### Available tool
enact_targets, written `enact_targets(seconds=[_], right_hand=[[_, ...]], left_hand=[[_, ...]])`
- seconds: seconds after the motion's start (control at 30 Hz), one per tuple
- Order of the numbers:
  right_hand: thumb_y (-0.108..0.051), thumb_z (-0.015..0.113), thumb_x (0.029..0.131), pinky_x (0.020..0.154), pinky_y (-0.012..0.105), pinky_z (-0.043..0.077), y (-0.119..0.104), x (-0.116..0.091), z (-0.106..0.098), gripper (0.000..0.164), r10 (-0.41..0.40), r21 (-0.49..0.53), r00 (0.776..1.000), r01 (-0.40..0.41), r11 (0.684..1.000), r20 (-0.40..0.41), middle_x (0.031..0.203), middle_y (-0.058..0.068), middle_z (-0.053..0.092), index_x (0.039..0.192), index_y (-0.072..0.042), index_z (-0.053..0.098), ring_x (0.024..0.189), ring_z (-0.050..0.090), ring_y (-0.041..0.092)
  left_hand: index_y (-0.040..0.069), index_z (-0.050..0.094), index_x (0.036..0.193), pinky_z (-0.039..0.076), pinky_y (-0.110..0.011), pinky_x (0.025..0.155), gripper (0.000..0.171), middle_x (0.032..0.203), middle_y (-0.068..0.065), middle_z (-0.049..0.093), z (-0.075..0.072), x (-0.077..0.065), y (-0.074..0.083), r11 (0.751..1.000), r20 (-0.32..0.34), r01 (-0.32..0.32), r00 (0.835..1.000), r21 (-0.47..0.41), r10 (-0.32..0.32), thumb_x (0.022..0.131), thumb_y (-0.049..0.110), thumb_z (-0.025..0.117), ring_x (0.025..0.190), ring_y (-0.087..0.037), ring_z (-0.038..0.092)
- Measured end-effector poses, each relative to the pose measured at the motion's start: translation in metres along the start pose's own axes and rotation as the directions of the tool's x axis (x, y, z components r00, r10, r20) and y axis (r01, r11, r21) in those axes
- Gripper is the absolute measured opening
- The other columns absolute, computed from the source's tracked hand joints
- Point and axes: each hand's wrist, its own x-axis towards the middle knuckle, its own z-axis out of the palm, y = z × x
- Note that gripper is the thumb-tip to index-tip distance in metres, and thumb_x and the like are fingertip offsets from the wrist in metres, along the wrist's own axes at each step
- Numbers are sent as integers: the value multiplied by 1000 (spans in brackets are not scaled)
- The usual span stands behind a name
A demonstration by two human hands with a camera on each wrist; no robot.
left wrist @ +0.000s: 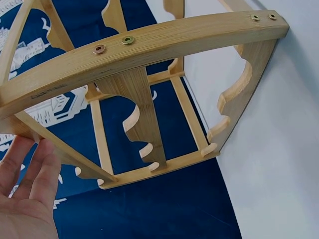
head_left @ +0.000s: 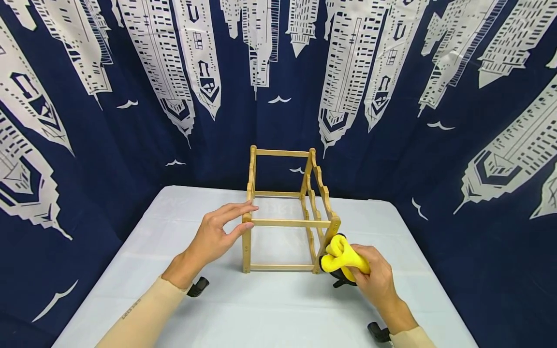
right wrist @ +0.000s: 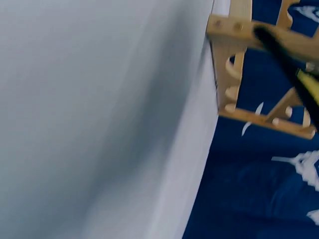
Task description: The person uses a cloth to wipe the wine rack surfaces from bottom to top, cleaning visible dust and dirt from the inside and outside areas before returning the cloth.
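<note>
A light wooden rack (head_left: 291, 223) with scalloped side pieces stands upright on the table. My left hand (head_left: 213, 237) holds its near left top corner, thumb in front and fingers over the side rail. In the left wrist view, the fingertips (left wrist: 47, 149) meet the wood at the end of the curved bar (left wrist: 184, 37). My right hand (head_left: 376, 275) grips a bunched yellow cloth (head_left: 345, 258) with black edging, at the rack's near right post. The right wrist view catches only a blurred black strip (right wrist: 286, 62) and a bit of yellow (right wrist: 313, 87) by the rack.
A white cloth covers the table (head_left: 283, 309). Navy curtain (head_left: 261, 121) with white skyline prints hangs behind and around it. Small black devices sit by the left wrist (head_left: 198, 287) and the right wrist (head_left: 378, 332).
</note>
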Motion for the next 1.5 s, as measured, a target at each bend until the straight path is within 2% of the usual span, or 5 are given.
enact_targets(seconds=[0.23,0.4,0.77,1.3,1.5], right_hand=[[-28,67,121,85,34,67,-22,20,24,37,-161,101,979,149,984,126,107,18,82,117,7,75,88,78,30],[-33,67,121,86,36,69,-37,25,47,36,-179,166,941,135,977,287,118,8,84,133,-1,79,99,81,24],[-24,101,94,98,31,71,-58,29,93,50,-74,147,805,-17,989,589,127,-3,81,138,-19,78,112,81,14],[-40,92,103,84,16,61,-83,32,139,37,4,164,613,-217,962,790,116,-6,87,133,-23,78,91,72,4],[-40,93,102,76,17,60,-84,24,146,44,93,114,624,-283,952,775,112,-3,83,133,-22,67,82,67,2]], left_hand=[[23,81,148,67,-56,116,45,154,-2,79,-1,1,1,1000,9,12,1000,1,-12,105,14,89,141,-28,78],[24,81,148,67,-56,116,43,153,-2,80,0,1,1,1000,11,13,1000,12,-13,106,16,88,141,-28,78],[25,84,142,68,-56,114,41,147,0,82,-2,-8,-2,999,-25,5,1000,39,-4,103,14,90,139,-27,79],[26,84,141,69,-52,113,40,146,0,82,-1,-5,-2,1000,-20,-15,1000,22,15,103,13,91,138,-27,80],[24,84,141,70,-50,112,41,145,-1,83,3,1,-2,999,-25,-49,998,11,49,103,11,90,138,-28,80]])
